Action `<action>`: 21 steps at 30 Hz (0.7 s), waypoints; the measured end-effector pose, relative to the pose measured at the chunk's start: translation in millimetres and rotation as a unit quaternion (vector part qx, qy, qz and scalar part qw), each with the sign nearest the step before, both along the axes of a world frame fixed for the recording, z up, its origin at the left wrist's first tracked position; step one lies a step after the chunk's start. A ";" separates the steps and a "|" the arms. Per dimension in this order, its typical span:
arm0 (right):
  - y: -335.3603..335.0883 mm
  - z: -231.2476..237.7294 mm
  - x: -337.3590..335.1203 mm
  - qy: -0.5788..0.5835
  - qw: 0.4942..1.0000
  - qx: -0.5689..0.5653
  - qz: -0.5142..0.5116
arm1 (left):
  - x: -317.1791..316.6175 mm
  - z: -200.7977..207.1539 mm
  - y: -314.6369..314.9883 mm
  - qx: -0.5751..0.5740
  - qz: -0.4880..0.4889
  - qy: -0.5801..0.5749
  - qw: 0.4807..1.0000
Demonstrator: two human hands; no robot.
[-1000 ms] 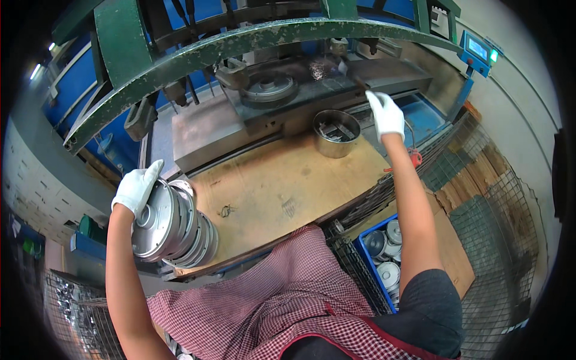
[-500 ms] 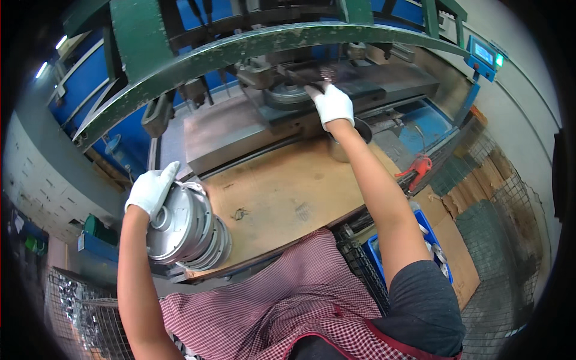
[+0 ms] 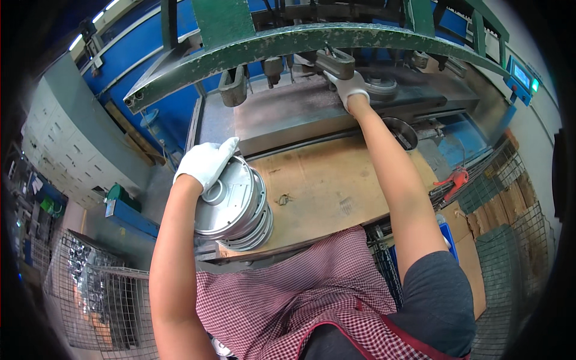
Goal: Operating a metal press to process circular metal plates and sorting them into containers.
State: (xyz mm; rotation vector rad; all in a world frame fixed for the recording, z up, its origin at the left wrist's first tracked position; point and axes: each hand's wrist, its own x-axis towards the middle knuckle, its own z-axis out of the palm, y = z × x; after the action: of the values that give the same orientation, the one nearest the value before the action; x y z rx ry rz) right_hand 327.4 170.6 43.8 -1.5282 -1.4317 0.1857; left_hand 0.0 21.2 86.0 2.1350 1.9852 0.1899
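My left hand (image 3: pixel 206 164), in a white glove, grips the upper edge of a round silver metal cover (image 3: pixel 230 201) with a raised central ring. That cover lies tilted on a stack of similar round metal parts (image 3: pixel 255 235) at the table's left front corner. My right hand (image 3: pixel 350 90), also gloved, reaches under the green press frame, just left of a round die (image 3: pixel 380 90) on the steel bed. A metal clamp arm (image 3: pixel 336 63) hides its fingertips, so whether it holds anything is not visible.
The green press crossbar (image 3: pixel 300 41) spans above my right arm. A dark round pot (image 3: pixel 401 133) stands at the bed's right front, beyond the brown board (image 3: pixel 324 186). Farther right are a red air gun (image 3: pixel 456 180) and a blue control panel (image 3: pixel 521 79). Wire baskets (image 3: pixel 96 288) stand at left.
The view has shifted, so the scene sits farther right. My right hand has moved leftward from the right side of the die to behind the clamp arm. My left hand stays on the cover.
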 end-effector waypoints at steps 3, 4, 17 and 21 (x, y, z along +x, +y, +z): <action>-53.3 -0.9 -11.0 0.010 1.000 0.019 0.005 | -0.9 -2.1 -0.4 -0.009 0.004 -0.004 1.000; -71.8 -4.0 -18.3 0.022 0.999 0.037 0.002 | -1.4 -2.9 -0.1 -0.003 0.005 -0.017 1.000; -32.1 11.6 -134.2 -0.044 0.998 -0.045 0.019 | -4.8 -5.3 4.7 0.019 -0.004 -0.024 1.000; -59.9 -3.4 -120.8 -0.078 0.989 -0.122 0.043 | -7.3 -8.2 3.8 0.039 -0.013 -0.033 0.999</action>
State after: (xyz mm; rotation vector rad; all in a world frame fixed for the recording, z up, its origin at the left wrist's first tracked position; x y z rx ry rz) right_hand 206.6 110.7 40.4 -1.7108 -1.6478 0.3081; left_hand -7.3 24.9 77.8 2.1697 1.9431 0.3338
